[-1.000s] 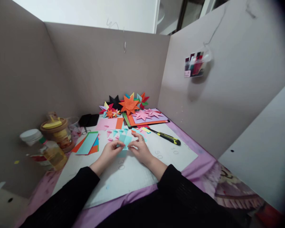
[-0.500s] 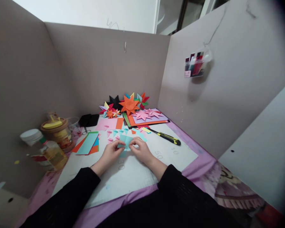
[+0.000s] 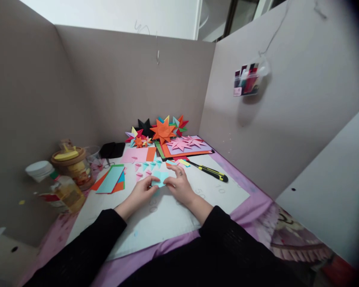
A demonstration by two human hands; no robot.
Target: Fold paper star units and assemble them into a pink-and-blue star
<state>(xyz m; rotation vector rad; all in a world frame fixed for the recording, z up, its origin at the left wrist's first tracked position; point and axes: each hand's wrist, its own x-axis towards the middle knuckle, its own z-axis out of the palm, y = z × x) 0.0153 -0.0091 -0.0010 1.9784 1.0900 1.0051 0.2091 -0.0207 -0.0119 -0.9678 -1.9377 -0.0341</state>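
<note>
Light-blue paper (image 3: 159,179) between left hand (image 3: 141,192) and right hand (image 3: 181,187), above white board (image 3: 173,223).

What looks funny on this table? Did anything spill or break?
I see no spill or break. The flat light-blue, green, red and orange paper rectangles on the left look crooked: they fan out at different angles instead of making a neat pile.

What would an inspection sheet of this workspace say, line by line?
Surface: white board with numbers marked on it, over purple cloth.
Job's things: light-blue paper.
Clutter: folded stars, small folded pieces, colored sheets, black-and-yellow cutter, bottle, lidded jar.
Grip: left hand and right hand both hold the light-blue paper.
Cables: no power cable seen; thin cord above the hanging container.
Surroundings: grey panels left, back and right; other people: nothing seen.
</note>
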